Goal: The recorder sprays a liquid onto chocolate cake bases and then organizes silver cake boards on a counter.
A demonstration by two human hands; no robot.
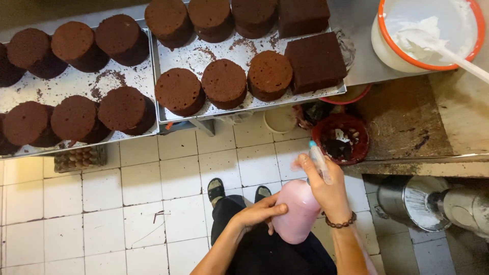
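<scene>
A clear bottle of pink liquid (pixel 298 210) is held low in front of my body, over the tiled floor. My left hand (pixel 260 211) wraps around its side. My right hand (pixel 326 186), with a bead bracelet on the wrist, grips the bottle's top, where a spray head with a blue tip (pixel 318 158) sticks up. Ahead lie two metal trays: the left tray (pixel 76 84) and the right tray (pixel 244 109), both carrying several round dark chocolate cakes (pixel 224 82). Two square chocolate cakes (pixel 316 61) sit at the right tray's right end.
A white bucket with an orange rim (pixel 383 48) holds white cream and a spatula (pixel 448 51) at upper right. A red bowl (pixel 342 138) sits under the counter edge, with a metal pot (pixel 412 201) lower right. An egg carton (pixel 79 159) lies beneath the left tray.
</scene>
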